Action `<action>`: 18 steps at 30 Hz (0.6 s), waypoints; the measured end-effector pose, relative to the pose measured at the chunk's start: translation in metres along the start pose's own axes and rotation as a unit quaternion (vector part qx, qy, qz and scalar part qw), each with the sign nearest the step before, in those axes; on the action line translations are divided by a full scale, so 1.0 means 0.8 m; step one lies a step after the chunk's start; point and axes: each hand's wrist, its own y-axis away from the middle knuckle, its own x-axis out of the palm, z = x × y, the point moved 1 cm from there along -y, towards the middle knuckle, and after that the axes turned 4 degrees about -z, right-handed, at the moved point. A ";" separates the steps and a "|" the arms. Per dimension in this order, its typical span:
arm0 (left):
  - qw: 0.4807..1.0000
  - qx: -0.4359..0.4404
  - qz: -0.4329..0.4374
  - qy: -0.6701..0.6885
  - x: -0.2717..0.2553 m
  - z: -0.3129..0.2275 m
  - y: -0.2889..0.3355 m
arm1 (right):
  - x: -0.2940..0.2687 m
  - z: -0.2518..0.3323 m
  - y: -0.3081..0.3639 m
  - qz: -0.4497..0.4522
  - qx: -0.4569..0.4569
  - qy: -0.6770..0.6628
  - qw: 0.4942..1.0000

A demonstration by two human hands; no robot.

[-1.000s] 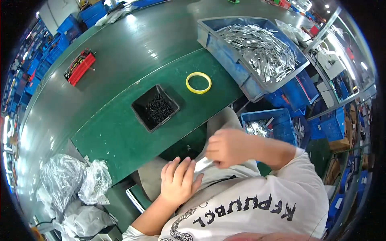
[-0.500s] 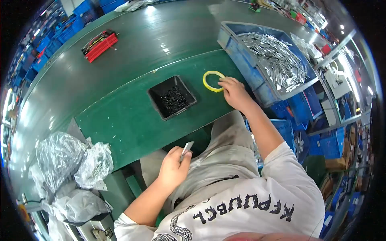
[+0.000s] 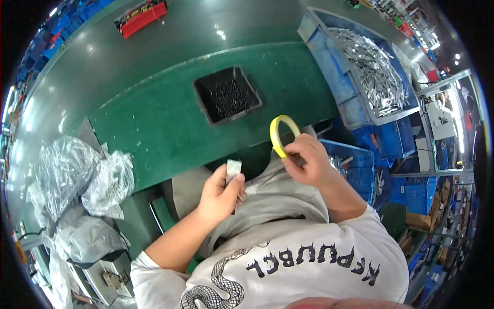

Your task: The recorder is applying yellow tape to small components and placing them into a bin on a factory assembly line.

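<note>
My left hand [image 3: 218,198] is closed over my lap, thumb and fingers gripping a small flat pale strip [image 3: 233,169] that stands up out of the fist. Its lower part is hidden in the hand. To the right, my right hand [image 3: 313,162] pinches a roll of yellow tape [image 3: 276,138] by its lower edge. The roll is tilted up, just off the front edge of the table. Beyond both hands, a black square tray [image 3: 202,103] holds many small black parts [image 3: 226,98].
The tray stands on a green worktable [image 3: 159,129]. At the right is a large blue bin [image 3: 329,72] heaped with thin metal strips [image 3: 373,72]. Clear plastic bags [image 3: 67,165] lie at the left. A red holder [image 3: 145,21] sits far back, and a blue crate [image 3: 363,172] is low at right.
My right hand has lifted the yellow tape roll off the table and brought it back toward my lap. My left hand has risen slightly with the strip. The view has shifted.
</note>
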 end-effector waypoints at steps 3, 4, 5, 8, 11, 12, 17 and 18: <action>0.999 0.008 0.013 0.034 0.001 -0.004 0.000 | 0.006 0.027 0.003 0.065 0.070 -0.069 0.993; 0.999 -0.004 0.008 0.033 0.001 -0.001 0.001 | 0.010 0.030 0.005 0.068 0.079 -0.077 0.992; 0.999 0.017 0.020 0.037 0.002 -0.002 -0.001 | 0.012 0.028 0.004 0.076 0.088 -0.103 0.988; 0.999 0.031 0.025 0.017 0.002 -0.003 0.000 | 0.022 0.026 0.005 0.088 0.114 -0.144 0.979; 0.999 0.029 0.037 -0.022 0.001 -0.001 0.000 | 0.026 0.025 0.005 0.094 0.148 -0.154 0.972; 0.998 0.026 0.043 -0.029 0.002 0.000 0.000 | 0.026 0.026 0.005 0.102 0.147 -0.152 0.972; 0.998 0.009 0.049 -0.039 0.005 -0.002 0.003 | 0.032 0.026 0.007 0.123 0.138 -0.140 0.973; 0.998 0.009 0.050 -0.048 0.004 -0.004 0.003 | 0.032 0.027 0.007 0.125 0.147 -0.144 0.971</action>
